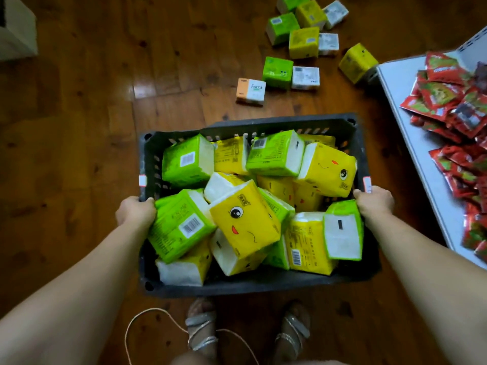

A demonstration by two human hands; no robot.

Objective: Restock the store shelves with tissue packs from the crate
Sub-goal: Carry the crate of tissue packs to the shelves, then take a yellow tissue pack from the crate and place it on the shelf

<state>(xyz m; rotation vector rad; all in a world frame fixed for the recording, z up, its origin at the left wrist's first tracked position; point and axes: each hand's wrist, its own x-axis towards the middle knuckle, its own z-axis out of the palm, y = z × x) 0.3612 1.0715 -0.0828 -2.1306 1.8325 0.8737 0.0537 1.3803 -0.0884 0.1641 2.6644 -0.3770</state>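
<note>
Both hands hold a black crate (263, 125) above the wooden floor (79, 127). The left hand (134, 210) grips the crate's left rim, its fingers curled over the edge; the right hand (374, 202) grips the right rim the same way. Inside the crate lie jumbled green and yellow tissue packs (245, 222), some tilted, some printed with a cartoon face. More packs (303, 43) are scattered on the floor beyond the crate, among them an orange-and-white one (250, 91). At right, a grey shelf (403, 106) carries a heap of red packets (456, 101). Two sandalled feet (203, 333) stand below the crate, beside a thin cord (147, 312).
</note>
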